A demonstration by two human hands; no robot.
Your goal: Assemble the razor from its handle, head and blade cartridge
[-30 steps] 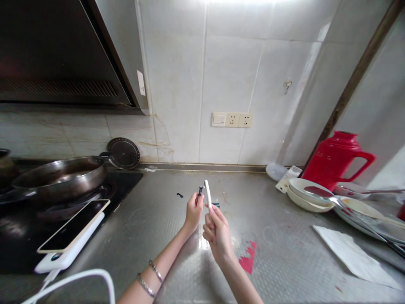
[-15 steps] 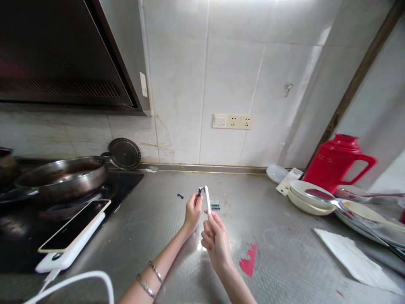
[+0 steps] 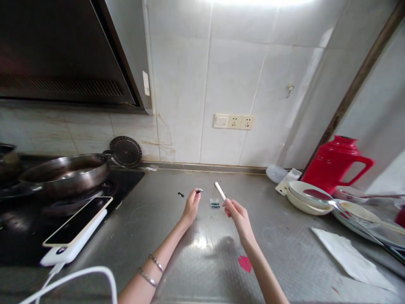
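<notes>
My left hand (image 3: 191,206) pinches a small black-and-silver piece (image 3: 199,191), which looks like a razor head, above the steel counter. Partly hidden by the fingertips, its exact shape is hard to make out. To the right, my right hand (image 3: 237,214) grips a slim white razor handle (image 3: 220,191) by its lower end, the free end tilted up and leftward. Handle and black piece are apart. Between the hands lies a small clear case with teal-and-dark strips (image 3: 215,204). Left of my left hand, another small black piece (image 3: 180,194) rests on the counter.
A phone (image 3: 79,220) on a white power bank with a cable lies at the left, near a steel pan (image 3: 68,175) on the hob. Stacked bowls (image 3: 308,207), a red thermos (image 3: 335,164) and a white paper (image 3: 348,257) are at the right. A red patch (image 3: 244,263) marks the counter.
My right hand has moved right with the white handle, away from the black piece. My left hand has shifted slightly left, and the piece in it has turned flatter.
</notes>
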